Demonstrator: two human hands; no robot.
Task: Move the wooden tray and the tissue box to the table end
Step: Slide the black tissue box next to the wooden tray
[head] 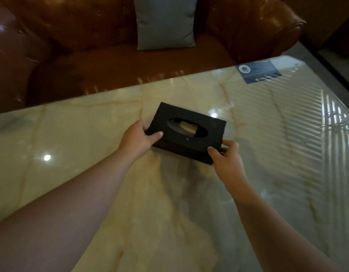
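A black tissue box (169,116) with an oval slot on top sits near the middle of the glossy marble table (91,173). A bit of tissue shows inside the slot. My left hand (137,139) grips the box's near left corner, thumb on top. My right hand (227,157) holds its near right corner, fingers around the end. Whether the box rests on the table or is lifted slightly, I cannot tell. No wooden tray is in view.
A dark blue card (259,72) lies at the table's far right corner. Behind the table stands a brown leather sofa (71,46) with a grey cushion (165,22). The table's far edge runs diagonally from left to upper right.
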